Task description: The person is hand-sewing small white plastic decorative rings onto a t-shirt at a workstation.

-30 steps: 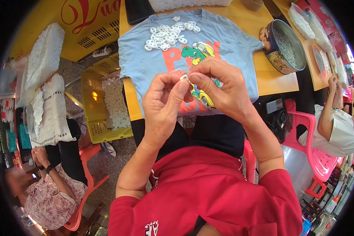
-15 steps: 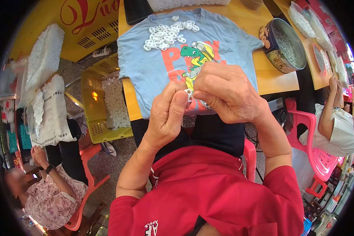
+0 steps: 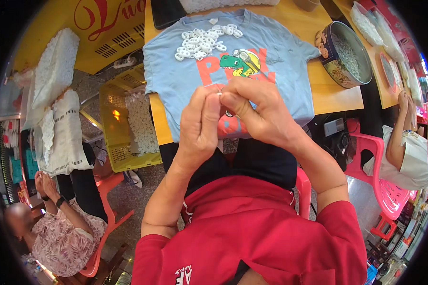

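One white piece [image 3: 218, 94], left hand [image 3: 198, 121] grip pinching it, right hand [image 3: 262, 111] grip unclear

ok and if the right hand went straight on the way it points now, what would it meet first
Most likely the left hand, which pinches a small white piece just ahead of the right hand; depth is unclear, so I can't tell whether they touch.

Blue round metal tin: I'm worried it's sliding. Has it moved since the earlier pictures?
No, the tin holds the same spot relative to the yellow tabletop.
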The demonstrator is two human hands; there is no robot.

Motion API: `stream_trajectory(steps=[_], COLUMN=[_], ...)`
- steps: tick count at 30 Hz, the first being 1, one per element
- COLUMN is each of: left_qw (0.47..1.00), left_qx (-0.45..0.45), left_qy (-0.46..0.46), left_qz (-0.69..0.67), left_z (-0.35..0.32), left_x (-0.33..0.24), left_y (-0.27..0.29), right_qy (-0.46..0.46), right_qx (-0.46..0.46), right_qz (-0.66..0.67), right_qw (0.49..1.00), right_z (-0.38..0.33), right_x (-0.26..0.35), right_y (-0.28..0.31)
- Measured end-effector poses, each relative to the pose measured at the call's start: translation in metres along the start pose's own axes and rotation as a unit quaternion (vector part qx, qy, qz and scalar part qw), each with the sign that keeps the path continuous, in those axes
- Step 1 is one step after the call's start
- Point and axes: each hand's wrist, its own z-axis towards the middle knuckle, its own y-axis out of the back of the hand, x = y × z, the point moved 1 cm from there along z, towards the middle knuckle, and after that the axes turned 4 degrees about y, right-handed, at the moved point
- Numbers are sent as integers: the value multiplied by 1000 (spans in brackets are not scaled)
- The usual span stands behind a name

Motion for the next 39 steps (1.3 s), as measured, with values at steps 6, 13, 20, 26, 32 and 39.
stream_trajectory(steps=[6, 13, 20, 26, 32, 39], left_qw=[983, 981, 982, 993, 995, 997], left_qx=[-12, -7, 0, 0, 0, -77], left_qy=[97, 90, 72, 61, 38, -1], left_qz=[-154, -170, -176, -100, -95, 29], left_z=[0, -1, -5, -10, -14, -12], left_x=[4, -1, -1, -18, -12, -5], left_y=[2, 0, 0, -4, -7, -9], right_qy=[-21, 161, 159, 192, 153, 127], right_qx=[47, 48, 61, 57, 74, 12], right_qz=[40, -132, -168, -114, -74, -78], right_qw=[998, 977, 971, 973, 983, 989], right_z=[8, 8, 9, 5, 4, -1], right_x=[-6, -1, 2, 6, 7, -4], right_y=[11, 19, 21, 17, 12, -8])
